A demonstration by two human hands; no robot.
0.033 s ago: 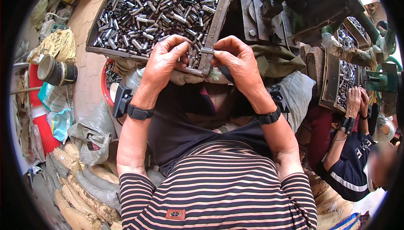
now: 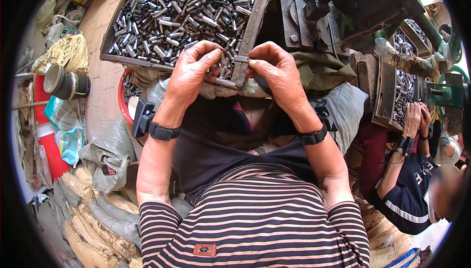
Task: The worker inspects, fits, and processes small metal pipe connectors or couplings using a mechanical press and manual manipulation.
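Between the thumb and fingertips of my right hand (image 2: 275,70) is a short shiny metal tube (image 2: 241,59), held level above the corner of a tray's rim. My left hand (image 2: 195,67) hovers at the tray's near edge, its thumb and fingers pinched together; whatever they grip is hidden. Many similar loose metal tubes (image 2: 179,15) fill the shallow tray (image 2: 142,64), and some lie right beside my left fingertips.
Right of the tray stands a dark metal machine (image 2: 304,20) with bolted plates. A co-worker's hands (image 2: 414,118) are at another tray of small parts on the right. A red-rimmed container (image 2: 122,98) and a grey plastic bag (image 2: 108,155) sit at the left.
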